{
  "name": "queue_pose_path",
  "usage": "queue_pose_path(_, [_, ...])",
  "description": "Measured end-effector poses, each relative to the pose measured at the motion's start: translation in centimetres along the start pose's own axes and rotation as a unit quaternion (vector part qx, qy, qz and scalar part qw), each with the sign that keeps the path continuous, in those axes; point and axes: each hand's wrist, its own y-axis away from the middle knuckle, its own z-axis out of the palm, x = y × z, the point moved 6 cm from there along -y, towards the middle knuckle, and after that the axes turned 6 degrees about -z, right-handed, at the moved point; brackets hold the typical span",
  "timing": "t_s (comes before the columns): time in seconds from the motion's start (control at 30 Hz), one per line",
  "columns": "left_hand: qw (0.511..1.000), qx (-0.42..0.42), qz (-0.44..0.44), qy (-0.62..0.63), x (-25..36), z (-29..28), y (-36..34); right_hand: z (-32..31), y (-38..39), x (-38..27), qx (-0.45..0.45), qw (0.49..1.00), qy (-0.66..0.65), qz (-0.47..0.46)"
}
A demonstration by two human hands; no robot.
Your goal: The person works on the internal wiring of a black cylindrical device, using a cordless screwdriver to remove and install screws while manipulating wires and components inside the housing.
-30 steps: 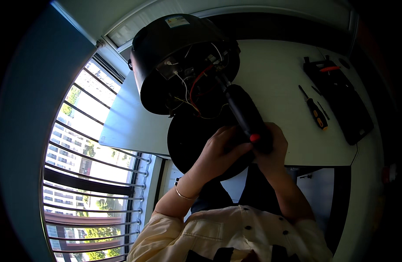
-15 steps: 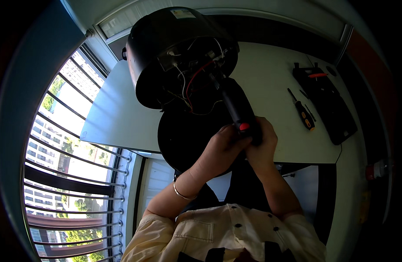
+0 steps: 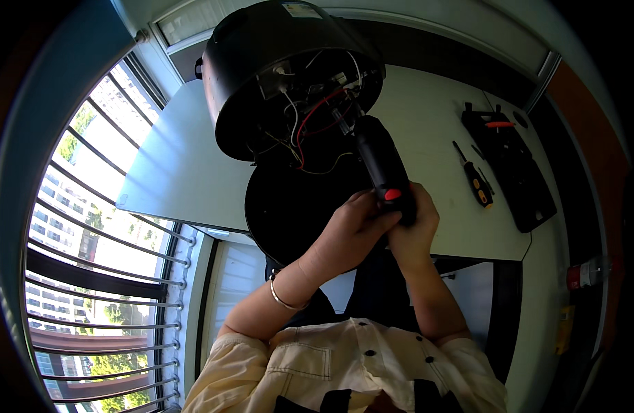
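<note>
One white table [image 3: 427, 151], window bars [image 3: 96, 281] to L. Blk round appliance housing [image 3: 262, 43] sat tipped on its side at table's far L-centre, open end facing the person, innards exposed. Blk round cover [image 3: 289, 206] lay below the opening, jutting past the near table edge; joint betw. the two too dark to tell. Blk tool case [image 3: 518, 172] lay at R of table, red-handled tool [image 3: 499, 124] across its far end. Blk electric screwdriver [image 3: 380, 155], over the cover, slanted up-L, shaft in lower R of housing opening; tip contact unclear. L hand [image 3: 355, 227] grasped its butt end, thumb near red button [image 3: 393, 195]; R hand [image 3: 420, 220] wrapped same end from R side. Blk/yel. manual screwdriver [image 3: 476, 182] lay just L of case. Red wire [image 3: 304, 134] looped inside opening, w/ white wire [image 3: 294, 124] beside. Thin bangle [image 3: 278, 297] on L wrist.
</note>
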Motion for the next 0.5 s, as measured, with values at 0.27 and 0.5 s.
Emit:
queue_pose_path(0.27, [1.0,0.001,-0.007,-0.017,0.04,0.04,-0.04,0.16,0.05,0.25,-0.009,1.0,-0.017,0.016])
queue_pose_path(0.5, [1.0,-0.001,-0.007,-0.02,0.35,-0.02,-0.01,0.03,0.08,0.2,-0.006,1.0,-0.019,0.02])
